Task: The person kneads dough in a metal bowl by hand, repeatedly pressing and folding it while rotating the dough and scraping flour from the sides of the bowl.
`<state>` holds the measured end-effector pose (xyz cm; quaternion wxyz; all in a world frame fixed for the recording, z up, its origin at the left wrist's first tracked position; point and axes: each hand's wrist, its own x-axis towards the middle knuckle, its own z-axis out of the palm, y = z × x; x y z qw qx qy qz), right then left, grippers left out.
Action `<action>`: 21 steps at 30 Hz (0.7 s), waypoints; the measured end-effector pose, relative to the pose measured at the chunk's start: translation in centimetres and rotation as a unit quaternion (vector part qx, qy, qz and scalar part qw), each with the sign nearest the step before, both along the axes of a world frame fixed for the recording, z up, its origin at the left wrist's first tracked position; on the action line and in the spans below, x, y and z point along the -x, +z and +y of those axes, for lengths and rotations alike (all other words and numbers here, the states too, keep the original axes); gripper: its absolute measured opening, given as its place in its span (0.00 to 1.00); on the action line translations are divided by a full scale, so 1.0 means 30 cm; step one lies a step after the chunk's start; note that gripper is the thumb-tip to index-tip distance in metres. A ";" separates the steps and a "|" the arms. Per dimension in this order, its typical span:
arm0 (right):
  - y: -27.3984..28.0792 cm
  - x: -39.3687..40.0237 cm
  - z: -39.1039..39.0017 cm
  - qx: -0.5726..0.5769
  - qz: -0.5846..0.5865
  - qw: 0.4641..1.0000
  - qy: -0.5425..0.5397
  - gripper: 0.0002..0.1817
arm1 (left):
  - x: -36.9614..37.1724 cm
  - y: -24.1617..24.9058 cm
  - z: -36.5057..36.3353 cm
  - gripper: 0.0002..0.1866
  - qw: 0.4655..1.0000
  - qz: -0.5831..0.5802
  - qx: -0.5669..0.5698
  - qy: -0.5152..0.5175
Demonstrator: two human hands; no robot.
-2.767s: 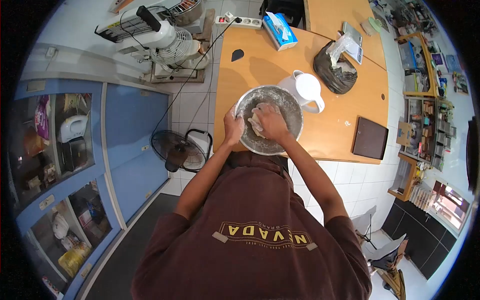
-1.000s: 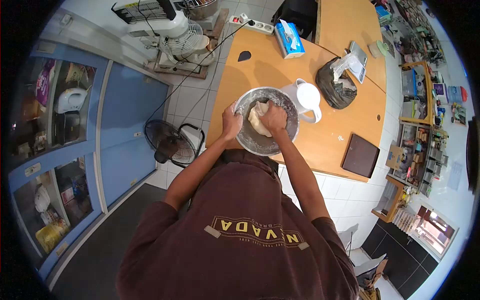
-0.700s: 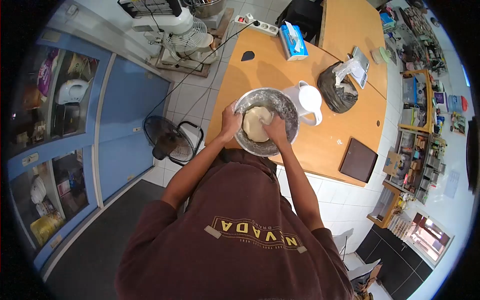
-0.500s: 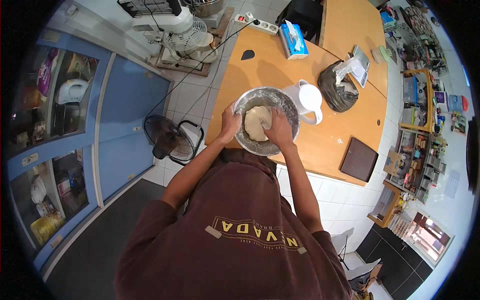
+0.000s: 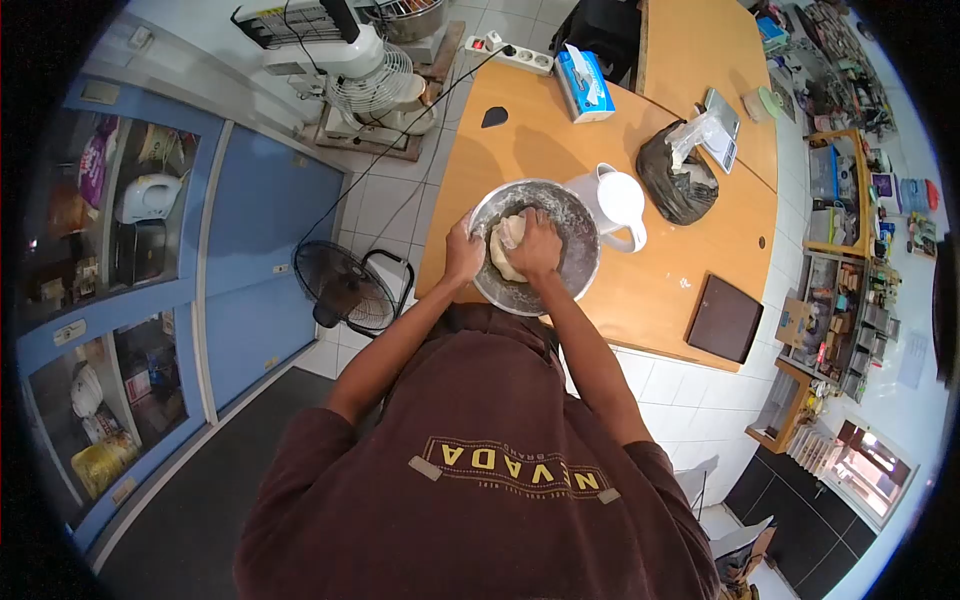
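Observation:
A metal bowl (image 5: 574, 245) with flour-dusted inner walls stands at the near edge of the wooden table. Inside it lies a pale lump of dough (image 5: 503, 262), towards the left side. My left hand (image 5: 463, 252) grips the bowl's left rim. My right hand (image 5: 535, 246) is in the bowl, pressed down on the dough, with its fingers bent over the top and covering part of it. Right beside the bowl is a white pitcher (image 5: 618, 198) with its handle towards the near right.
On the table (image 5: 640, 290) are a black plastic bag (image 5: 665, 185), a scale (image 5: 722, 150), a tissue box (image 5: 584, 90), a power strip (image 5: 520, 57) and a dark tray (image 5: 724, 318). A floor fan (image 5: 345, 285) stands at the left, near blue cabinets (image 5: 245, 240).
My right hand has moved left from the dough's right side onto its top, covering more of it. My left hand stays on the rim. The view has shifted slightly.

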<state>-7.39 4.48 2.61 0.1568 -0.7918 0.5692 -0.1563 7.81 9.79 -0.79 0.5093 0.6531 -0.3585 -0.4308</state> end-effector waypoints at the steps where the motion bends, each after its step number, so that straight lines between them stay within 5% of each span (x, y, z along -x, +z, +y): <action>1: 0.015 -0.001 -0.005 -0.024 -0.003 1.000 -0.015 0.29 | -0.002 -0.008 0.000 0.29 1.000 -0.020 -0.005 -0.002; 8: 0.033 0.010 -0.024 -0.125 -0.099 0.971 -0.177 0.27 | 0.008 0.067 -0.001 0.29 0.999 0.004 -0.033 0.006; 12: 0.141 0.079 0.021 -0.111 -0.111 0.979 -0.130 0.28 | -0.008 0.058 -0.005 0.29 0.998 -0.053 -0.041 -0.015; 19: 0.338 0.200 0.059 -0.177 0.136 0.974 -0.028 0.26 | 0.004 0.132 -0.006 0.28 0.999 -0.012 -0.033 -0.017; 21: 0.334 0.197 0.050 -0.162 0.085 0.983 0.003 0.27 | 0.005 0.134 -0.014 0.28 0.999 -0.016 -0.043 -0.019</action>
